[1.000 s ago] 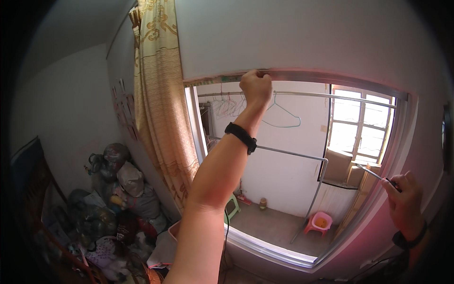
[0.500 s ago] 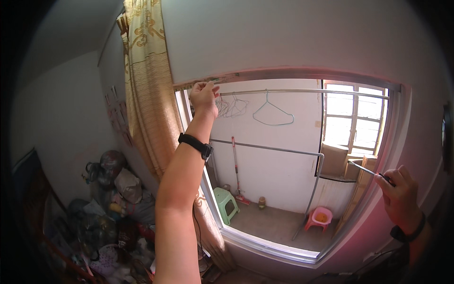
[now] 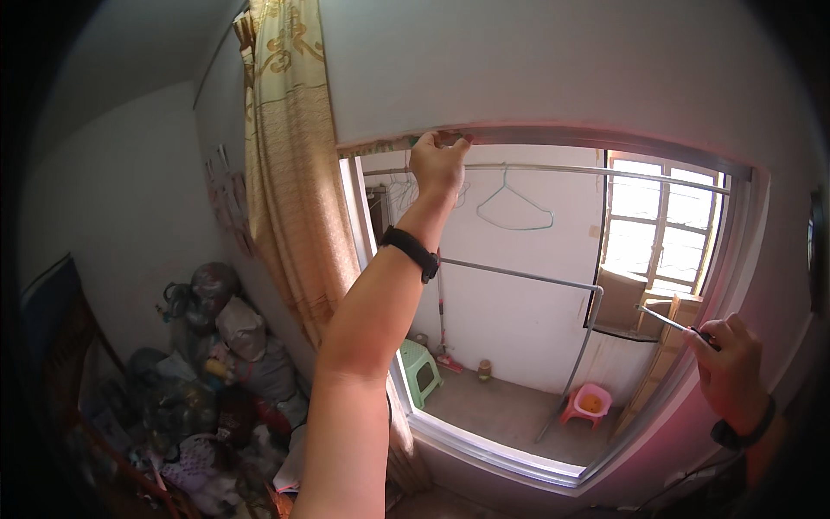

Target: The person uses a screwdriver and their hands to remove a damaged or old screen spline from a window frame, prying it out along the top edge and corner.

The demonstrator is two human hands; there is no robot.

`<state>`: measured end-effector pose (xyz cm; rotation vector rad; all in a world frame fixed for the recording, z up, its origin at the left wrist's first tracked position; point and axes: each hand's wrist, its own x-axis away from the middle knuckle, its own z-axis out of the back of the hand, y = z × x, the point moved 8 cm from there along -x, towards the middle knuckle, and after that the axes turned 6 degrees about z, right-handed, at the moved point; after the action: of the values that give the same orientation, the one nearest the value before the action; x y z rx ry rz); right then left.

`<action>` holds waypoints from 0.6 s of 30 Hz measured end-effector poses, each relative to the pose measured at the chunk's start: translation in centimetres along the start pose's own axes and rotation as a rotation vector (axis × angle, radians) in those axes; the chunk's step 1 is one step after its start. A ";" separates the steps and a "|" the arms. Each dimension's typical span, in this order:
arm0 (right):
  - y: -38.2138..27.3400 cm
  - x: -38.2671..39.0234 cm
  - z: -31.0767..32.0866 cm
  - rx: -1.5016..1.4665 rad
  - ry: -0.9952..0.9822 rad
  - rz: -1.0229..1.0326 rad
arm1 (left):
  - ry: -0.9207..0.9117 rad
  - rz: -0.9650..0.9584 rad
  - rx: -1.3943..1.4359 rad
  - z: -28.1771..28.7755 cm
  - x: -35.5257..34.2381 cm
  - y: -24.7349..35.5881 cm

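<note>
My left hand is raised on a stretched arm to the top rail of the window frame. Its thumb and fingers are bent against the rail, around a dark, worn patch; part of the fingertips is hidden. A black band circles that wrist. Lower down on the right, my right hand grips a screwdriver by its dark handle. The thin metal shaft points up and left, in front of the window opening and apart from the frame. Another black band is on the right wrist.
A patterned beige curtain hangs left of the window. Bags and clothes are heaped at lower left. Beyond the opening are a rail with a wire hanger, a grey pipe frame, a green stool and a pink stool.
My left hand has moved right along the top rail, its fingers now against the worn patch. The view has shifted slightly left. My right hand still holds the screwdriver in nearly the same place.
</note>
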<state>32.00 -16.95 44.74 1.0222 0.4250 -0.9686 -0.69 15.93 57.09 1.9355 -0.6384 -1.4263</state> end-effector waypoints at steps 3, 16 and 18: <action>-0.2 0.3 -0.2 -0.033 -0.031 -0.013 | 0.065 0.004 -0.114 -0.7 0.3 0.4; -0.8 1.7 -2.2 -0.118 -0.050 -0.022 | 0.070 -0.259 -0.166 1.3 -2.7 0.5; -0.9 1.9 -2.9 -0.138 -0.064 -0.022 | 0.088 -0.251 -0.359 1.4 -2.5 0.7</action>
<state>32.60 -15.51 41.49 0.8617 0.4449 -0.9756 -2.74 16.93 58.99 1.8202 -0.0883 -1.4769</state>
